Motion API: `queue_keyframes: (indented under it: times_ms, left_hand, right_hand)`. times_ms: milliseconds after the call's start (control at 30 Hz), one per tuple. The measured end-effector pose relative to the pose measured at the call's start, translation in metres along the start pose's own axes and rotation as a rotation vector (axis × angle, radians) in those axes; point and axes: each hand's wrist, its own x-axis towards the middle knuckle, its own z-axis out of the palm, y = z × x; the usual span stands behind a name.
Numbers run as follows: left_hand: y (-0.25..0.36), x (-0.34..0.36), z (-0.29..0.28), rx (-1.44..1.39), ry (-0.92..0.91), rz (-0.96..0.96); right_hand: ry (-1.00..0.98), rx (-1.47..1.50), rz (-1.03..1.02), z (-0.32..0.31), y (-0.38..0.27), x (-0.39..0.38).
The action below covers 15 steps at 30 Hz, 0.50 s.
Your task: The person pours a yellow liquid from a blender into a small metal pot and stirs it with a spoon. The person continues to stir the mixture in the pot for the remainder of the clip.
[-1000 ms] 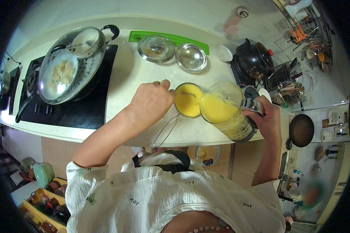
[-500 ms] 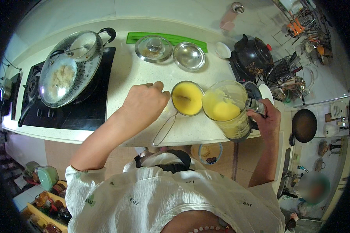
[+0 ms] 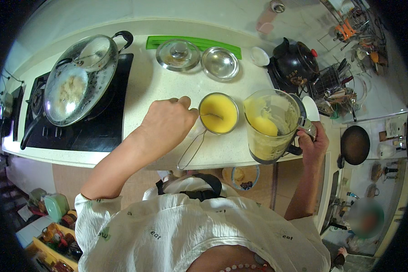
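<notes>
My right hand [image 3: 313, 143] grips the handle of a clear blender jug [image 3: 269, 147], which is tilted a little to the left. Thick yellow liquid pools inside it and coats its walls. Just left of the jug, a round strainer [image 3: 194, 152] with a looped wire handle is filled nearly to its rim with the same yellow liquid [image 3: 220, 109]. Whatever supports the strainer is hidden. My left hand [image 3: 170, 117] is closed at the strainer's left rim, pinching a thin metal spoon [image 3: 209, 114]; its far end is sunk in the liquid.
A lidded wok [image 3: 77, 97] sits on the black hob [image 3: 104, 131] at left. Behind the strainer lie a glass lid [image 3: 177, 63], a steel bowl [image 3: 220, 64] and a green strip [image 3: 161, 42]. A black pot [image 3: 297, 63] and a utensil rack [image 3: 331, 86] stand at right.
The jug has moved slightly right and tipped back more upright, away from the strainer. Liquid in the strainer stands higher and covers more of the spoon. My left hand has hardly moved.
</notes>
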Motion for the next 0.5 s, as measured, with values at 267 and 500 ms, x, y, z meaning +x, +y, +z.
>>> queue_keyframes:
  times_ms: [267, 500]
  left_hand:
    - [-0.001, 0.016, 0.012, 0.022, 0.023, 0.0]
    - [-0.004, 0.023, 0.016, 0.033, 0.057, -0.01]
  right_hand:
    - [0.038, 0.022, 0.033, 0.003, 0.0, -0.006]
    - [0.031, 0.083, 0.02, 0.002, -0.001, -0.009]
